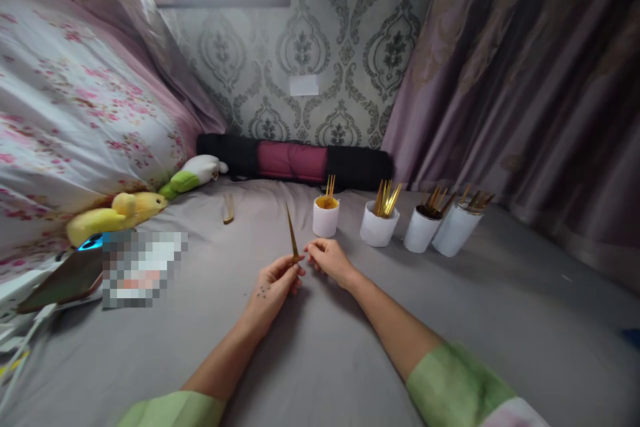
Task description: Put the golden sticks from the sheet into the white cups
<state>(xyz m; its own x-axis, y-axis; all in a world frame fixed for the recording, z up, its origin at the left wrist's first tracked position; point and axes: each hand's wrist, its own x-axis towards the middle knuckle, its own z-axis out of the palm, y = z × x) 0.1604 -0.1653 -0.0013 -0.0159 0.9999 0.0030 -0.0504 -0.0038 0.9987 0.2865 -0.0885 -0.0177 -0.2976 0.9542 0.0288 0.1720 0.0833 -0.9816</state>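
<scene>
Pinching a golden stick [291, 232] by its lower end, a person's left hand [273, 285] holds it nearly upright above the grey sheet [450, 320]. The point tilts toward 11 o'clock, a grip that seems meant to keep the sharp tip clear of the fabric and in plain view. The right hand [331, 259] rests just beside the stick's base, at its 3 o'clock, fingers half curled and thumb and forefinger drawn toward the base; whether they touch it cannot be told. Seen from the hands, four white cups [379, 227] stand in a row from 1 to 2 o'clock. Each bristles with similar golden sticks set upright, apparently so they stay gathered and within easy reach. A loose golden piece [229, 208] lies flat on the sheet at 11 o'clock, well apart from the cups. Two plush toys [120, 212] lie at 10 o'clock against a floral quilt [75, 113]. A black-and-maroon bolster [295, 160] runs along the patterned wall at 12 o'clock, and a heavy curtain [525, 80] hangs at 2 o'clock.
</scene>
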